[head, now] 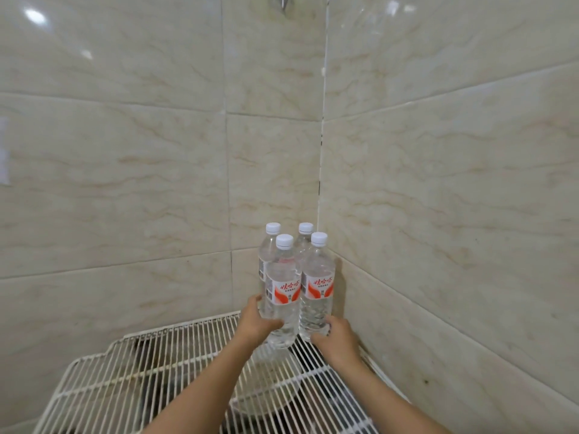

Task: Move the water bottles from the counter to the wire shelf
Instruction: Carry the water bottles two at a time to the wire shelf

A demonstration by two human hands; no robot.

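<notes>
Setting-down step: the left hand point(255, 321) grips the near-left water bottle point(283, 296) and the right hand point(336, 338) grips the near-right water bottle point(317, 292). Both sets of fingers are wrapped low, in the wire shelf's point(156, 355) far right corner, in front of two more bottles point(271, 245). Next, judge both seated upright across the wires, then release.

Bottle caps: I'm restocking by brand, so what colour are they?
White screw caps on all four clear plastic water bottles, clearest in the head view.

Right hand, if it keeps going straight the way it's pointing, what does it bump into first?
The right hand grips the front right water bottle near its base. Going on, that bottle would likely meet the back right water bottle close behind it, then the tiled wall; depth is unclear.
</notes>
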